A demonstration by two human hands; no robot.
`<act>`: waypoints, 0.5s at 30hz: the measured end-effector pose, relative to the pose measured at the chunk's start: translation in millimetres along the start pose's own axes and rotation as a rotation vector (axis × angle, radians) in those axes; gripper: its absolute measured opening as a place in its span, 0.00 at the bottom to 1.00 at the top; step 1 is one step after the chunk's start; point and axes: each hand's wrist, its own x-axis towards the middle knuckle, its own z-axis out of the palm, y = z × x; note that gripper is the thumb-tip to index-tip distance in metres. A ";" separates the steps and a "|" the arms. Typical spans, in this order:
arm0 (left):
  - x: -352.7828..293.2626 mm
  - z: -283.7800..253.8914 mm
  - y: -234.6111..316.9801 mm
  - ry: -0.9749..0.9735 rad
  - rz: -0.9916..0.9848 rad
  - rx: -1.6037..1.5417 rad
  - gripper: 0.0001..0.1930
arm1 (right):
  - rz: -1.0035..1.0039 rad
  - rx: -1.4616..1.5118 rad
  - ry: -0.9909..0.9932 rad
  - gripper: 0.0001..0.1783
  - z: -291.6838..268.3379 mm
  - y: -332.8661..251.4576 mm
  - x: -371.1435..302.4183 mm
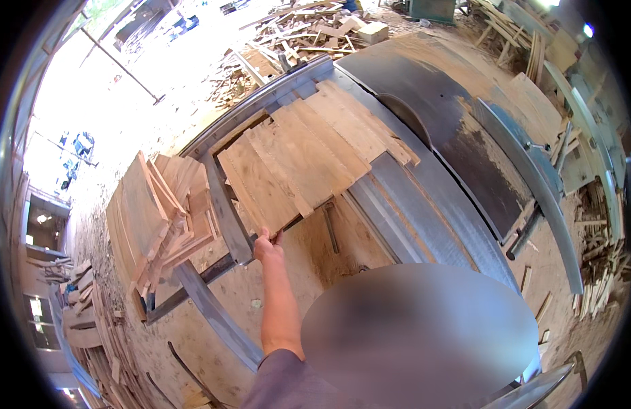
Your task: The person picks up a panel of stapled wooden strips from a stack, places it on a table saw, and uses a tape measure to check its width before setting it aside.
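Observation:
My left hand (269, 247) reaches forward from the lower edge, its fingers closed on the near left corner of a wooden board (257, 178). That board lies flat in a row of several pale boards (315, 140), side by side with uneven ends, across the metal sliding table (424, 208) of a table saw. Right of the boards rises a dark round saw blade (407, 117). Nowhere does my right hand show; a blurred oval patch covers the lower middle.
Left of the saw, wooden pieces (142, 211) are stacked on a metal frame (217, 341). A long curved-looking metal rail (533, 184) stands to the right. Scrap wood piles (315, 34) lie at the back, and more offcuts (90, 320) at the left.

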 end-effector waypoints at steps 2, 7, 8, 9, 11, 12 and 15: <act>-12.4 -17.0 -15.7 -0.017 -0.013 0.009 0.17 | -0.009 -0.008 0.013 0.21 -14.8 -2.5 10.1; -12.0 -34.6 -38.7 -0.045 -0.033 0.109 0.16 | -0.044 -0.048 0.118 0.21 -80.6 3.4 44.6; 30.7 -58.9 -25.9 -0.205 0.214 0.436 0.14 | -0.051 -0.100 0.131 0.21 -86.8 10.4 48.3; 74.0 -86.6 -13.2 -0.279 0.508 0.724 0.13 | -0.067 -0.179 0.154 0.21 -93.4 15.6 52.8; 96.2 -89.7 -5.7 -0.338 0.373 0.675 0.17 | -0.106 -0.479 0.305 0.21 -116.1 17.9 48.6; 89.7 -87.3 4.6 -0.206 0.022 0.348 0.20 | -0.081 -0.625 0.391 0.21 -129.9 14.8 39.9; 60.7 -45.8 11.0 -0.020 -0.024 0.225 0.26 | 0.064 -0.905 0.450 0.22 -129.7 16.2 18.6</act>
